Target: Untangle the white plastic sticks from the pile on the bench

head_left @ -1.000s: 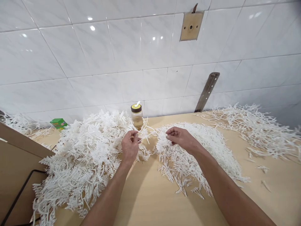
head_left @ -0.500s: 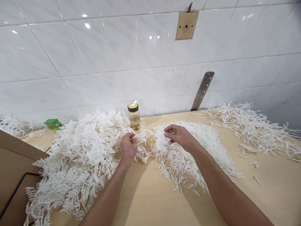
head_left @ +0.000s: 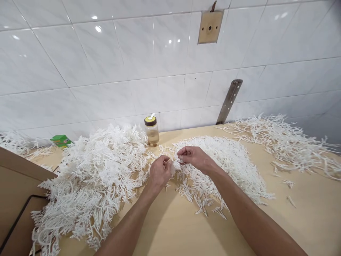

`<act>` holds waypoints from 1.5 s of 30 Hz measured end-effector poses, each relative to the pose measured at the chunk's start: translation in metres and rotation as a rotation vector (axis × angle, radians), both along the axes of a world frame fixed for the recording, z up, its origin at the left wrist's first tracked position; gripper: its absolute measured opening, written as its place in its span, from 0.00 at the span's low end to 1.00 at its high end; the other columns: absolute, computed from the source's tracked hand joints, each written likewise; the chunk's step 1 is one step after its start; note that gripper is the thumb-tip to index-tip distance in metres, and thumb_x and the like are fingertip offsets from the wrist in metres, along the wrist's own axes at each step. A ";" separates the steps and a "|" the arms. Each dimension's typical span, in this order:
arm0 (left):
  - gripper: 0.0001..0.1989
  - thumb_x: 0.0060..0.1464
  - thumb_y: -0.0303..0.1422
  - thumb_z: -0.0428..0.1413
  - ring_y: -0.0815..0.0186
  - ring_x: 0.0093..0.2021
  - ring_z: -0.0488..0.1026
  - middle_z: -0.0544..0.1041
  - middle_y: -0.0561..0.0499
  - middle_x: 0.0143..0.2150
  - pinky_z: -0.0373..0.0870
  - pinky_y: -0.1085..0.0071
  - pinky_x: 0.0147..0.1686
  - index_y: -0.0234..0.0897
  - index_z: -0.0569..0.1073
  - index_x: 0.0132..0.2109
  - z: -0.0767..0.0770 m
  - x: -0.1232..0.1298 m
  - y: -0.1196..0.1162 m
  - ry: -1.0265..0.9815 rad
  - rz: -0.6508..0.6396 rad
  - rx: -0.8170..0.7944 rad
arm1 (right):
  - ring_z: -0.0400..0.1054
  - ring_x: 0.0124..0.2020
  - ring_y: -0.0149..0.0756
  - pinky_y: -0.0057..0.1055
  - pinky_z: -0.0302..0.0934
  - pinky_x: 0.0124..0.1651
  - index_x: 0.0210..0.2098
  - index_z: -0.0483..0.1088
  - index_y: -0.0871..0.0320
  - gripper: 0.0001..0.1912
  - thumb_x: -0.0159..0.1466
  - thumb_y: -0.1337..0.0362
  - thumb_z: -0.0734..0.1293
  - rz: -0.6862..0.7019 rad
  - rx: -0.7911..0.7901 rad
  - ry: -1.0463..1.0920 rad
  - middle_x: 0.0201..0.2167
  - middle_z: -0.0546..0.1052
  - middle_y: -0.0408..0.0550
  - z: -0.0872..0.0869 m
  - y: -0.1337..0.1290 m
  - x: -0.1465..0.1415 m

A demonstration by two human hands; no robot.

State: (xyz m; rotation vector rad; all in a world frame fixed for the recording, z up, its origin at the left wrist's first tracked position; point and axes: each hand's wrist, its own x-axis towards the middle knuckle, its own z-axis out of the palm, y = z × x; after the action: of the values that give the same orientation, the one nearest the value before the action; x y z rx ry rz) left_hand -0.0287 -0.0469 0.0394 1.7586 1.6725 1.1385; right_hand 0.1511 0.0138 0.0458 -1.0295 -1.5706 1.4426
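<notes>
White sprigs [head_left: 106, 170], head view: heaped over a pale table [head_left: 170, 227]. Big loose pile [head_left: 90, 199] on the left; flatter pile of finer pieces [head_left: 226, 156] right of centre, partly behind the right forearm; third pile [head_left: 282, 142], stringy, far right near the tiled wall [head_left: 119, 64], a few strays in front.

Left hand [head_left: 160, 171]: between the first two piles, thumb and fingertips pinching a small sprig [head_left: 174, 166]. Right hand [head_left: 196, 158]: just beside, over the left edge of the flatter pile; fingers curled, thumb near forefinger, white bits at the tips. Hold on them: cannot tell.

Beyond the hands: jar [head_left: 152, 134], upright, yellow-and-dark lid. Green box [head_left: 61, 140] behind the big pile. Brown board [head_left: 18, 174] at left edge. Metal strip [head_left: 229, 101], tilted, against the wall; beige plate [head_left: 210, 27] higher up.
</notes>
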 end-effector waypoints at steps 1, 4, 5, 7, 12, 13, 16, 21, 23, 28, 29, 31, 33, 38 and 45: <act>0.08 0.57 0.34 0.53 0.64 0.35 0.73 0.79 0.48 0.36 0.64 0.70 0.36 0.38 0.75 0.40 -0.001 -0.001 0.001 0.003 -0.017 -0.023 | 0.71 0.31 0.33 0.35 0.70 0.38 0.34 0.74 0.60 0.12 0.53 0.59 0.74 0.004 0.011 -0.009 0.29 0.75 0.45 -0.002 0.000 -0.001; 0.10 0.57 0.37 0.52 0.66 0.28 0.69 0.76 0.51 0.28 0.58 0.71 0.30 0.38 0.75 0.33 -0.002 -0.004 0.004 0.065 -0.045 -0.097 | 0.70 0.30 0.33 0.33 0.69 0.35 0.33 0.73 0.60 0.12 0.53 0.59 0.73 -0.016 0.041 -0.036 0.27 0.75 0.44 -0.006 0.001 -0.003; 0.13 0.57 0.38 0.51 0.67 0.25 0.66 0.74 0.52 0.24 0.56 0.71 0.28 0.38 0.74 0.29 -0.002 -0.005 0.005 0.097 -0.048 -0.119 | 0.70 0.30 0.33 0.33 0.68 0.35 0.33 0.73 0.60 0.12 0.53 0.60 0.73 -0.033 0.055 -0.041 0.27 0.75 0.44 -0.007 0.001 -0.004; 0.18 0.57 0.40 0.50 0.68 0.21 0.60 0.66 0.55 0.18 0.51 0.71 0.26 0.38 0.70 0.22 -0.003 -0.006 0.007 0.136 -0.053 -0.148 | 0.70 0.30 0.33 0.32 0.67 0.34 0.33 0.73 0.60 0.11 0.53 0.60 0.73 -0.073 0.091 -0.053 0.28 0.75 0.44 -0.009 0.000 -0.007; 0.15 0.53 0.38 0.52 0.69 0.22 0.61 0.66 0.55 0.19 0.52 0.72 0.25 0.37 0.69 0.21 -0.006 -0.006 0.016 -0.049 -0.038 -0.219 | 0.70 0.30 0.33 0.33 0.66 0.36 0.32 0.73 0.58 0.09 0.54 0.60 0.71 -0.160 0.225 -0.113 0.28 0.77 0.44 -0.004 -0.006 -0.015; 0.12 0.51 0.37 0.54 0.69 0.23 0.63 0.68 0.55 0.20 0.54 0.72 0.25 0.37 0.70 0.23 -0.006 -0.006 0.018 -0.112 -0.018 -0.232 | 0.71 0.30 0.33 0.33 0.66 0.37 0.32 0.73 0.58 0.09 0.54 0.60 0.70 -0.172 0.253 -0.128 0.28 0.77 0.45 -0.003 -0.008 -0.017; 0.07 0.46 0.36 0.58 0.69 0.24 0.66 0.72 0.53 0.23 0.58 0.73 0.25 0.37 0.71 0.27 -0.004 -0.008 0.021 -0.361 0.022 -0.293 | 0.71 0.31 0.35 0.34 0.67 0.38 0.32 0.74 0.57 0.07 0.55 0.61 0.69 -0.203 0.314 -0.169 0.29 0.78 0.45 0.001 -0.011 -0.018; 0.07 0.41 0.30 0.59 0.71 0.23 0.66 0.72 0.54 0.26 0.62 0.75 0.23 0.37 0.73 0.32 -0.002 -0.012 0.021 -0.657 -0.023 -0.440 | 0.73 0.31 0.36 0.35 0.68 0.38 0.32 0.74 0.56 0.05 0.57 0.62 0.68 -0.241 0.368 -0.215 0.29 0.79 0.45 -0.001 -0.009 -0.015; 0.06 0.40 0.29 0.58 0.72 0.22 0.65 0.70 0.54 0.24 0.61 0.76 0.21 0.35 0.73 0.32 -0.001 -0.012 0.021 -0.699 -0.066 -0.448 | 0.72 0.31 0.36 0.35 0.68 0.38 0.32 0.74 0.56 0.04 0.57 0.63 0.68 -0.269 0.396 -0.237 0.29 0.79 0.45 -0.002 -0.009 -0.015; 0.11 0.43 0.36 0.63 0.70 0.22 0.68 0.70 0.52 0.25 0.66 0.73 0.20 0.35 0.70 0.28 0.003 -0.009 0.024 -0.889 -0.143 -0.545 | 0.72 0.32 0.35 0.34 0.68 0.39 0.32 0.74 0.56 0.04 0.58 0.66 0.66 -0.306 0.524 -0.266 0.31 0.79 0.45 -0.001 -0.012 -0.019; 0.14 0.43 0.39 0.64 0.68 0.23 0.71 0.72 0.51 0.27 0.67 0.73 0.21 0.35 0.70 0.30 0.004 -0.008 0.024 -0.923 -0.151 -0.578 | 0.72 0.33 0.35 0.34 0.68 0.39 0.32 0.74 0.56 0.04 0.58 0.66 0.66 -0.305 0.542 -0.266 0.31 0.79 0.46 -0.001 -0.013 -0.020; 0.19 0.40 0.42 0.67 0.66 0.26 0.74 0.74 0.50 0.30 0.68 0.73 0.22 0.35 0.69 0.32 0.007 -0.006 0.023 -0.951 -0.144 -0.623 | 0.72 0.32 0.35 0.33 0.68 0.39 0.32 0.74 0.56 0.04 0.58 0.67 0.66 -0.305 0.564 -0.264 0.31 0.78 0.46 -0.001 -0.014 -0.021; 0.22 0.37 0.41 0.70 0.67 0.25 0.74 0.73 0.51 0.29 0.67 0.75 0.20 0.36 0.66 0.30 0.009 -0.004 0.022 -0.942 -0.111 -0.629 | 0.72 0.32 0.35 0.33 0.68 0.38 0.32 0.74 0.56 0.04 0.58 0.67 0.65 -0.307 0.575 -0.258 0.31 0.78 0.45 -0.001 -0.015 -0.021; 0.22 0.35 0.35 0.70 0.68 0.24 0.72 0.70 0.54 0.25 0.63 0.77 0.18 0.37 0.64 0.29 0.005 -0.002 0.022 -0.941 -0.087 -0.606 | 0.72 0.33 0.36 0.34 0.68 0.41 0.32 0.74 0.55 0.05 0.59 0.66 0.65 -0.301 0.575 -0.280 0.31 0.78 0.46 -0.001 -0.015 -0.021; 0.20 0.35 0.36 0.69 0.72 0.22 0.69 0.69 0.55 0.25 0.58 0.78 0.17 0.35 0.71 0.34 -0.006 -0.003 0.029 -0.960 -0.144 -0.639 | 0.71 0.32 0.36 0.35 0.68 0.40 0.32 0.73 0.55 0.05 0.58 0.67 0.65 -0.305 0.594 -0.329 0.30 0.77 0.46 -0.001 -0.014 -0.021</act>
State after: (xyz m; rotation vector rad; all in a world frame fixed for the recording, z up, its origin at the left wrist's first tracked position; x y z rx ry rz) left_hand -0.0313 -0.0175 0.0332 0.7133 1.0864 0.9767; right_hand 0.1302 -0.0003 0.0452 -1.1055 -1.8183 0.5589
